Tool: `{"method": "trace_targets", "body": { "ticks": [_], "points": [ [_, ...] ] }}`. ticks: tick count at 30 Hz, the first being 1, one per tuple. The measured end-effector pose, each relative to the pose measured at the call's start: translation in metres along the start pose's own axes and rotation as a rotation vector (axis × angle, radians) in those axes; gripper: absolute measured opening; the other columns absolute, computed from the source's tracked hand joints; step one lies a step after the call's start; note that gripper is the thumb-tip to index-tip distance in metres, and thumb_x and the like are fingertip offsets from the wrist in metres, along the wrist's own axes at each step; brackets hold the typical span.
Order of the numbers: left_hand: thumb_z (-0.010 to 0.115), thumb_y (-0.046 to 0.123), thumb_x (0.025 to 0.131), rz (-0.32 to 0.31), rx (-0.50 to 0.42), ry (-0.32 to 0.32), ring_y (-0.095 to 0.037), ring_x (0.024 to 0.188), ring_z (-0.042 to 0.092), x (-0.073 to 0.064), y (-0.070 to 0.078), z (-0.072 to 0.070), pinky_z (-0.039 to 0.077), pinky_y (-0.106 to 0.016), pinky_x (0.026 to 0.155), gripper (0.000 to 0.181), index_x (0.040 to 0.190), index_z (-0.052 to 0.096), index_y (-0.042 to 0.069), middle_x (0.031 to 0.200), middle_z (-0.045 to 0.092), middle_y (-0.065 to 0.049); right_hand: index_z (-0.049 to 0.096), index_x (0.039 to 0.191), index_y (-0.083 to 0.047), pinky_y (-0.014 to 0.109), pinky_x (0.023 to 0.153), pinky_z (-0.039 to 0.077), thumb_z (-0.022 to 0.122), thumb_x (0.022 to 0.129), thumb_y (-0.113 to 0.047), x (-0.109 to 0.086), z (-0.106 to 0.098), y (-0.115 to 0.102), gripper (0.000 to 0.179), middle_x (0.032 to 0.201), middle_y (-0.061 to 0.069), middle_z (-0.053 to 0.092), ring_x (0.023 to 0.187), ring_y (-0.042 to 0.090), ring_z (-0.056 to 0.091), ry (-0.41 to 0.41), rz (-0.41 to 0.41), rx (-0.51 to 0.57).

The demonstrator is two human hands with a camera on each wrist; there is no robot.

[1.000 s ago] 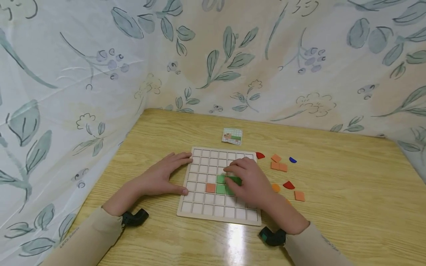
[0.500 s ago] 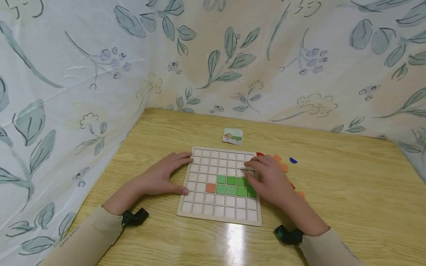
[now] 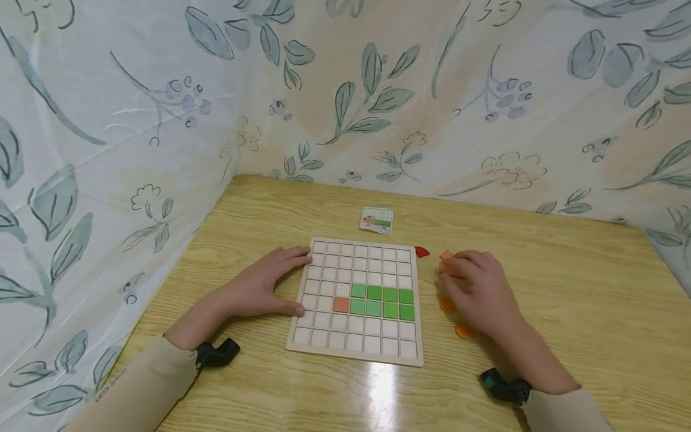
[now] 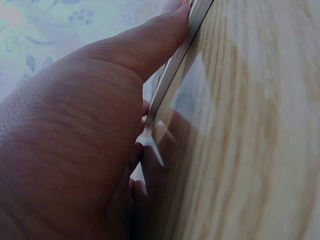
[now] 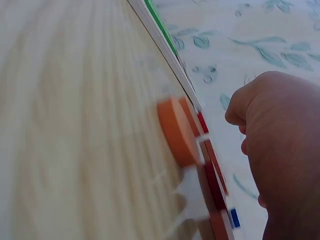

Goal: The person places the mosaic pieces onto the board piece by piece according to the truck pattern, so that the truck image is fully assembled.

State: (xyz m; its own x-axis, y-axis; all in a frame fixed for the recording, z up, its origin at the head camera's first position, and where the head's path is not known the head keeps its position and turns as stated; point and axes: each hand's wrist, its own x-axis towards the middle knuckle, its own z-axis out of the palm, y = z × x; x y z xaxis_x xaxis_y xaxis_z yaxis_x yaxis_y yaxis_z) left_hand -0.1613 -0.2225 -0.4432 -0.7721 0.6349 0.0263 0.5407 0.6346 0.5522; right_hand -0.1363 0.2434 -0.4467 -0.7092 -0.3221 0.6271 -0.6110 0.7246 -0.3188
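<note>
In the head view a pale wooden grid board (image 3: 329, 339) lies flat on the table. Its cells hold several green square tiles (image 3: 390, 294) in two rows and one orange square tile (image 3: 341, 305). My left hand (image 3: 256, 288) rests at the board's left edge, thumb and fingers spread along it; the left wrist view shows the thumb against the rim. Right of the board, my right hand (image 3: 483, 294) is over the loose pieces, fingertips by an orange square (image 3: 446, 254). Two orange discs (image 3: 463, 330) lie beside that hand. The right wrist view shows no piece between its fingers.
A small picture card (image 3: 376, 220) lies behind the board. At the board's upper right corner is a red wedge (image 3: 422, 252). A blue piece (image 5: 234, 218) shows in the right wrist view. Patterned cloth (image 3: 351, 90) hangs behind and left of the table.
My right hand has moved right, off the board's green tiles and over to the loose pieces, uncovering the right ends of both green rows. My left hand stays at the board's edge.
</note>
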Motion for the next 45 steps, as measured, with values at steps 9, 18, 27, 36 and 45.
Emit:
{"method": "trace_targets", "body": {
  "ticks": [9, 18, 27, 36, 45],
  "points": [
    [0.083, 0.074, 0.084, -0.002, 0.006, -0.001, -0.041, 0.165, 0.017, 0.0, -0.001, 0.001, 0.01, -0.06, 0.134, 0.109, 0.17, 0.042, 0.021, 0.179, 0.028, 0.002, 0.082, 0.105, 0.0, 0.057, 0.083, 0.047, 0.08, 0.085, -0.004, -0.006, -0.008, 0.017, 0.02, 0.105, 0.017, 0.074, 0.096, 0.041, 0.065, -0.035, 0.092, -0.06],
    [0.084, 0.074, 0.084, 0.008, 0.015, 0.001, -0.037, 0.166, 0.019, 0.0, -0.003, 0.003, 0.01, -0.058, 0.135, 0.109, 0.17, 0.042, 0.021, 0.179, 0.028, 0.002, 0.082, 0.111, -0.003, 0.056, 0.08, 0.043, 0.078, 0.086, -0.005, -0.011, -0.009, 0.019, 0.026, 0.106, 0.015, 0.072, 0.098, 0.041, 0.062, -0.113, 0.185, -0.087],
    [0.084, 0.074, 0.084, -0.011, 0.016, -0.004, -0.041, 0.166, 0.017, 0.0, 0.0, 0.003, 0.011, -0.06, 0.134, 0.109, 0.17, 0.042, 0.022, 0.179, 0.027, 0.003, 0.082, 0.111, -0.004, 0.05, 0.078, 0.038, 0.077, 0.088, -0.005, -0.013, -0.007, 0.023, 0.024, 0.103, 0.012, 0.071, 0.097, 0.037, 0.061, -0.128, 0.211, -0.082],
    [0.084, 0.073, 0.084, 0.004, 0.012, 0.005, -0.038, 0.166, 0.017, 0.0, -0.003, 0.003, 0.01, -0.059, 0.134, 0.109, 0.17, 0.042, 0.02, 0.179, 0.028, 0.002, 0.083, 0.108, -0.006, 0.05, 0.079, 0.038, 0.079, 0.088, -0.004, -0.011, -0.005, 0.024, 0.02, 0.102, 0.012, 0.073, 0.096, 0.037, 0.062, -0.111, 0.213, -0.07],
    [0.083, 0.074, 0.084, 0.016, 0.016, 0.001, -0.035, 0.166, 0.018, 0.0, -0.002, 0.003, 0.009, -0.057, 0.135, 0.109, 0.17, 0.043, 0.02, 0.179, 0.028, 0.002, 0.082, 0.107, -0.002, 0.049, 0.08, 0.041, 0.081, 0.087, -0.003, -0.01, -0.004, 0.022, 0.02, 0.098, 0.011, 0.074, 0.092, 0.034, 0.062, -0.068, 0.183, -0.04]
  ]
}}
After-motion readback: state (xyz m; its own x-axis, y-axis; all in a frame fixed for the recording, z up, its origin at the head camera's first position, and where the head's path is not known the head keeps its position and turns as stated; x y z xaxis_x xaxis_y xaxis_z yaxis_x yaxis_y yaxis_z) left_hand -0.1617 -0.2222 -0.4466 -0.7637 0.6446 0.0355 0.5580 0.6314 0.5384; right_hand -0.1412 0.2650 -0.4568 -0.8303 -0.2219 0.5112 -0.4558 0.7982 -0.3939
